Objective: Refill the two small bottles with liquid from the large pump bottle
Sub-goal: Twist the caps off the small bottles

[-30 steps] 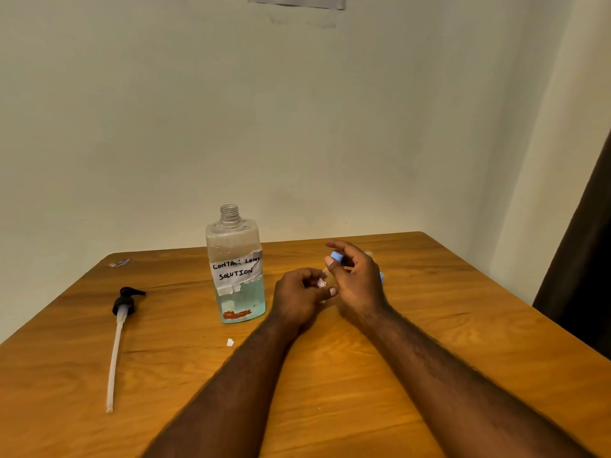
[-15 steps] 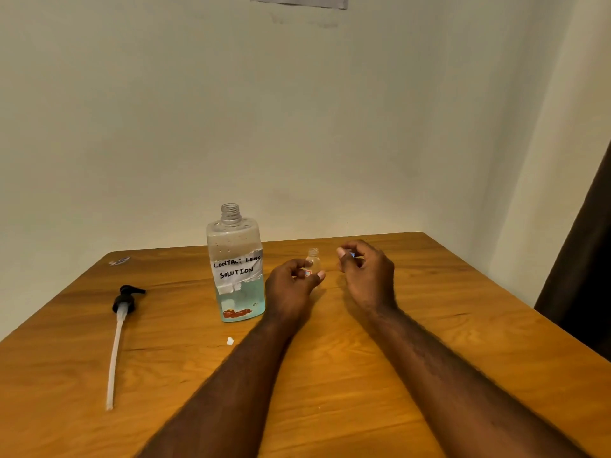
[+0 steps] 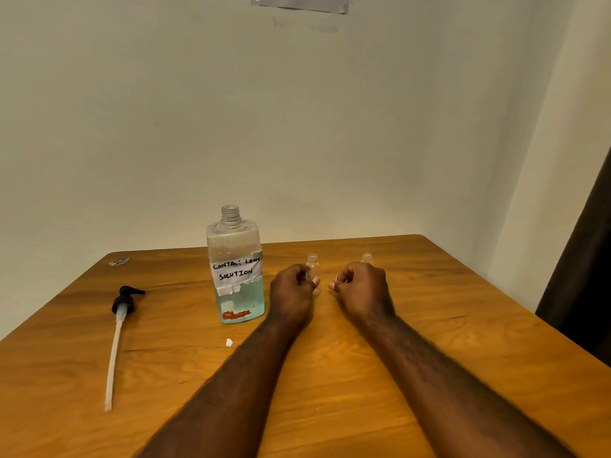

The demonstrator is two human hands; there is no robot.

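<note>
1. Steadying the small clear plastic bottle [image 3: 312, 264] upright at frame centre, our left hand [image 3: 291, 289] gripped it for filling.
2. Our right hand [image 3: 362, 287] curled beside it; around what, we couldn't tell.

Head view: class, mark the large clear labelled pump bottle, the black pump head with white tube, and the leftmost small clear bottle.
Large clear labelled pump bottle [image 3: 236, 271]: head view, white label.
Black pump head with white tube [image 3: 124, 301]: head view, black collar.
Leftmost small clear bottle [image 3: 312, 266]: head view, its shoulder.
</note>
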